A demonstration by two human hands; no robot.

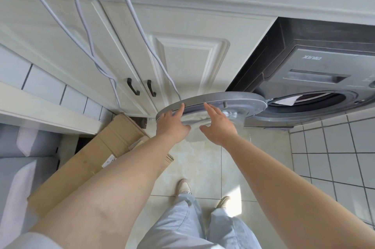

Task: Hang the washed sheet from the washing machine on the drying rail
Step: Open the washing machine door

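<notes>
The grey front-loading washing machine [316, 70] stands at the right under the counter. Its round door [239, 102] is swung wide open to the left. My left hand [172, 125] rests on the door's outer rim with fingers stretched out. My right hand [219, 125] touches the door's inner side, fingers straight. A bit of pale laundry [286, 101] shows inside the drum opening [308, 100]. No drying rail is in view.
White cabinet doors with black handles [150, 88] stand behind the open door. Grey cables [142, 31] hang down across them. A cardboard box [97, 159] lies on the floor at the left. My feet stand on pale tiles [203, 163].
</notes>
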